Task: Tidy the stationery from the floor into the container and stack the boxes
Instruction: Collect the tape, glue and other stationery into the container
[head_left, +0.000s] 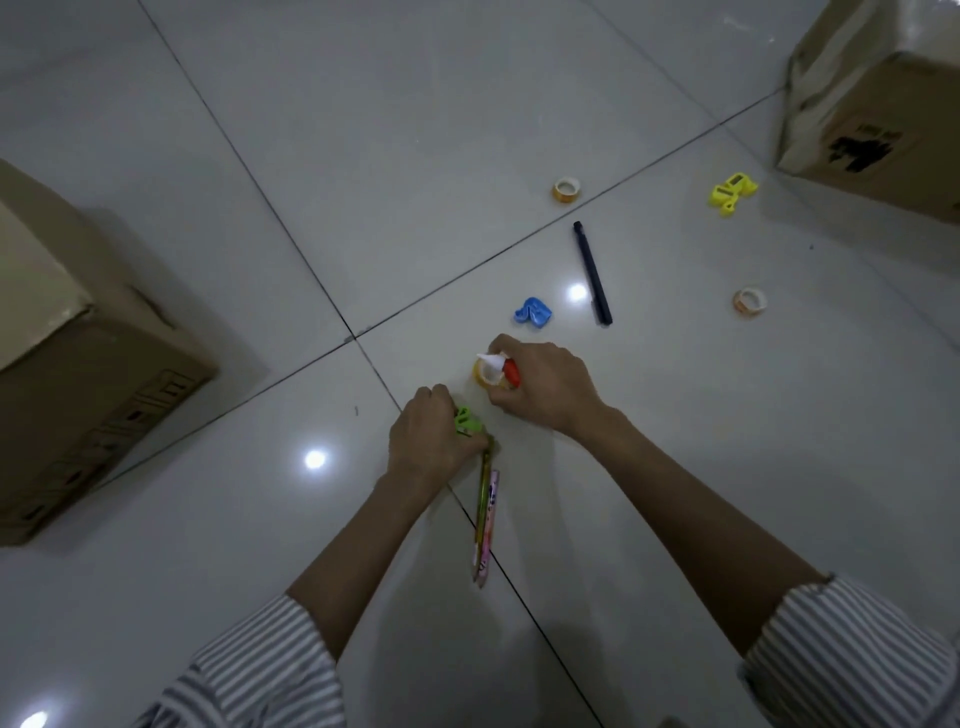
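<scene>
My left hand (423, 441) is closed around two pencils (485, 519), one green and one pink, and a small green sharpener (467, 422); the pencils point back toward me. My right hand (545, 387) grips a glue bottle with a white tip and red collar (503, 365) and presses on a yellow tape roll (485, 375) on the floor. Loose on the tiles beyond lie a blue sharpener (533, 312), a dark pen (592, 273), another yellow tape roll (566, 189), an orange tape roll (750, 301) and a yellow sharpener (732, 191).
A cardboard box (78, 364) stands at the left and a second cardboard box (872, 114) at the far right. The floor is glossy white tile with dark grout lines and bright light reflections. No container other than the boxes is in view.
</scene>
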